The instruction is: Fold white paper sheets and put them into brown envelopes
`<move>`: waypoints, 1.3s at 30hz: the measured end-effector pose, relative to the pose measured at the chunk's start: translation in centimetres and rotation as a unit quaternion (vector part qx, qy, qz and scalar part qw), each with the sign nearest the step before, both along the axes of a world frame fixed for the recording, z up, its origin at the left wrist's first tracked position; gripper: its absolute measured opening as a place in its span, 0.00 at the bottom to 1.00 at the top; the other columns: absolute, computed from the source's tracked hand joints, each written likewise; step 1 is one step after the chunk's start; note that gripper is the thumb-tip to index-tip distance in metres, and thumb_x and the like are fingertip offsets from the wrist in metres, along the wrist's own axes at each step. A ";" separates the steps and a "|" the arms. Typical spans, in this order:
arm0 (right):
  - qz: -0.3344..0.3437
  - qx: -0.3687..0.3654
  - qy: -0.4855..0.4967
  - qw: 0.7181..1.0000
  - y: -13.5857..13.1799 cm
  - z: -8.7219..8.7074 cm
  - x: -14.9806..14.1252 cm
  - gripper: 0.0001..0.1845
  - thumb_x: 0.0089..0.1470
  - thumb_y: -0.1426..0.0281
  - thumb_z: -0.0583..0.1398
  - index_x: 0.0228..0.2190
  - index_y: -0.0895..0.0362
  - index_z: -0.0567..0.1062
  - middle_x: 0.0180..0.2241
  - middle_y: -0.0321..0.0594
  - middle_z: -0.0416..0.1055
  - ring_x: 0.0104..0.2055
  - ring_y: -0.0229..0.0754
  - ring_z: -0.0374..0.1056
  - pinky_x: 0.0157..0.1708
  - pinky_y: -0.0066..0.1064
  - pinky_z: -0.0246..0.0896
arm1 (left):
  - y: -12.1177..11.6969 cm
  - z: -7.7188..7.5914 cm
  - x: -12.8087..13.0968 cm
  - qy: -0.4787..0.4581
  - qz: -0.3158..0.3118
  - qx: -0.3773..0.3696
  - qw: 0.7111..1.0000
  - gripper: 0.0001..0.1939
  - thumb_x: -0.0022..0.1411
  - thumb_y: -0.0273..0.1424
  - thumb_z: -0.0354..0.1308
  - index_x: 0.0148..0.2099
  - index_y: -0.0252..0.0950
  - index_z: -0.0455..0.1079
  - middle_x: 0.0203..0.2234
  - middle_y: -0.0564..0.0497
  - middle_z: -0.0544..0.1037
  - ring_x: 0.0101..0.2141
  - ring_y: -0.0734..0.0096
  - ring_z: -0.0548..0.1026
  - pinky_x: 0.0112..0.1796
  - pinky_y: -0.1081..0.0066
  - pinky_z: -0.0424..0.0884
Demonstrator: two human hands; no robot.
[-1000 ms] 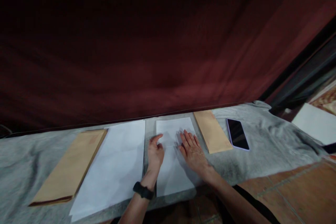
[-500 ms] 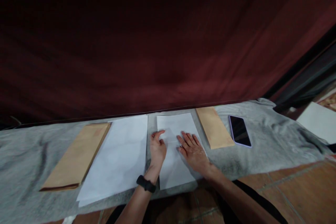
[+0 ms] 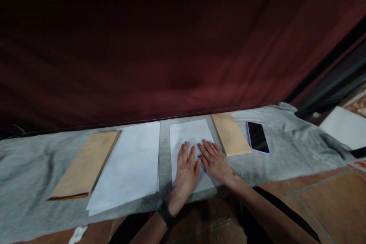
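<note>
My left hand point(image 3: 186, 171) and right hand point(image 3: 216, 162) both lie open over the white sheet point(image 3: 190, 131), grip released, fingers spread. That sheet sits on the gray cloth point(image 3: 288, 141), between the paper stack point(image 3: 128, 164) left and the single envelope point(image 3: 230, 135) right.

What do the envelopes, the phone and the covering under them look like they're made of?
Envelope stack and single envelope: probably matte brown kraft paper, going by the tan colour and flat, creased edges.
Phone: dark, smooth face, likely glass; the pale purple rim could be plastic or silicone.
Covering: soft grey fabric, judging by its wrinkles and mottled nap; fibre unclear.
</note>
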State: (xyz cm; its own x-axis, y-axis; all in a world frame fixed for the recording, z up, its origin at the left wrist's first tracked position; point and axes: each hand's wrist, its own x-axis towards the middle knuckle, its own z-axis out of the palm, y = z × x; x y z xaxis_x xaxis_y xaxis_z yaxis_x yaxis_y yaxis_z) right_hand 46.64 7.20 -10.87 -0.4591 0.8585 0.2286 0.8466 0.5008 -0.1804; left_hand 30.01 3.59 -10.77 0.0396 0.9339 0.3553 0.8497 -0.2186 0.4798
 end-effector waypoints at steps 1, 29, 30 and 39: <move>0.003 -0.003 -0.001 1.000 0.1 0.1 0.0 0.26 0.69 0.65 0.49 0.66 0.55 0.62 0.70 0.44 0.52 0.71 0.48 0.51 0.69 0.46 0.47 | -0.9 -0.4 0.8 0.045 -0.023 -0.005 0.999 0.27 0.68 0.31 0.51 0.67 0.31 0.59 0.70 0.35 0.53 0.70 0.46 0.50 0.64 0.45 0.58; 0.018 0.028 0.017 0.999 -3.8 -0.7 1.0 0.34 0.68 0.60 0.51 0.68 0.63 0.55 0.69 0.51 0.53 0.71 0.50 0.49 0.69 0.46 0.48 | -3.5 -1.0 -4.0 0.136 0.039 -0.016 0.990 0.33 0.69 0.34 0.48 0.71 0.26 0.52 0.69 0.33 0.57 0.69 0.49 0.55 0.65 0.48 0.57; 0.013 0.026 0.016 0.999 -3.8 -0.9 1.3 0.34 0.68 0.60 0.51 0.68 0.63 0.55 0.69 0.51 0.53 0.71 0.50 0.49 0.69 0.47 0.48 | -3.5 -1.0 -4.1 0.134 0.043 -0.018 0.990 0.33 0.69 0.34 0.48 0.72 0.26 0.51 0.69 0.33 0.57 0.69 0.49 0.55 0.65 0.48 0.57; -0.012 0.047 0.014 0.999 -3.9 -1.5 1.9 0.34 0.67 0.60 0.51 0.67 0.66 0.57 0.68 0.54 0.56 0.70 0.52 0.52 0.68 0.47 0.49 | -3.6 -1.0 -4.8 0.129 0.056 -0.002 0.990 0.33 0.67 0.32 0.47 0.71 0.26 0.52 0.67 0.33 0.60 0.68 0.49 0.57 0.65 0.47 0.56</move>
